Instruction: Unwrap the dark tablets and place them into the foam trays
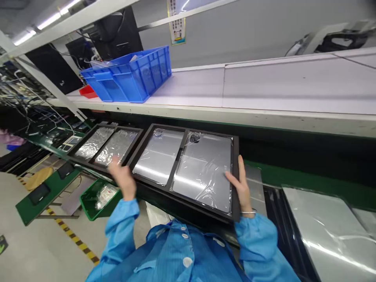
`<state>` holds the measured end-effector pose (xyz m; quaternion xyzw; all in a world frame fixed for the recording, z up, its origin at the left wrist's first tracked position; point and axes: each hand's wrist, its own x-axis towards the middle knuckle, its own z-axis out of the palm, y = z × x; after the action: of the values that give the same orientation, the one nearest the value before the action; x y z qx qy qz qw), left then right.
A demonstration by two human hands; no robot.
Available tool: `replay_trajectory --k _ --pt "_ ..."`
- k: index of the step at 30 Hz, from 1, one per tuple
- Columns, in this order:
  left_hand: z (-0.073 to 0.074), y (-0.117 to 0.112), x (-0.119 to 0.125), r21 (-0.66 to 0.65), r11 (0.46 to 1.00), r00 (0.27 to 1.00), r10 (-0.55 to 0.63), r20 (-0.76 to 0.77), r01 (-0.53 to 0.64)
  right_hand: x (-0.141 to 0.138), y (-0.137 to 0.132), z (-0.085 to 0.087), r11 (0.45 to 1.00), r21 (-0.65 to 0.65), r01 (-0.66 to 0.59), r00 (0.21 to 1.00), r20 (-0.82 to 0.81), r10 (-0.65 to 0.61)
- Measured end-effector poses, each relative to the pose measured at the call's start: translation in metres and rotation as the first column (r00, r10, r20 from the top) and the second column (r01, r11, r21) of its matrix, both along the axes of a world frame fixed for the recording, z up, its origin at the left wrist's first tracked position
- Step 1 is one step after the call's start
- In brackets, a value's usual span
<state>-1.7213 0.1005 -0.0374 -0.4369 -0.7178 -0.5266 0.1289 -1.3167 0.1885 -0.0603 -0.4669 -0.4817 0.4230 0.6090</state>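
Note:
In front of me lies a black two-compartment tray (173, 173), each compartment filled by a silver-grey tablet in clear plastic film. The right tablet (202, 168) shows a dark camera patch at its upper corner; beside it is the left tablet (160, 156). My right hand (243, 188) grips the tray's right edge, thumb over the rim and fingers along the outer side. Motion blurs my left hand (122, 178), which is near the front left corner of this tray and a second black tray (103, 145). That second tray also has two film-covered panels. Whether the left hand touches anything, I cannot tell.
A blue bin (129, 78) and a small red bin (88, 91) sit on the white shelf (199, 86) above. Lower left is a green crate (98, 197) with bagged items. Film-covered panels (331, 231) lie at right, beside the green-surfaced bench (273, 178).

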Motion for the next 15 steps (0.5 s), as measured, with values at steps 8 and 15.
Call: replay_trajectory --k 8,15 --pt "-0.032 0.017 0.018 -0.101 0.985 0.990 -0.143 -0.017 0.141 -0.017 -0.004 0.000 0.991 -0.102 -0.084 0.993 -0.096 0.074" --pt "-0.041 0.001 0.007 0.049 0.998 0.996 -0.030 0.082 0.026 -0.019 -0.005 0.007 0.988 -0.147 -0.052 0.998 -0.050 0.045"
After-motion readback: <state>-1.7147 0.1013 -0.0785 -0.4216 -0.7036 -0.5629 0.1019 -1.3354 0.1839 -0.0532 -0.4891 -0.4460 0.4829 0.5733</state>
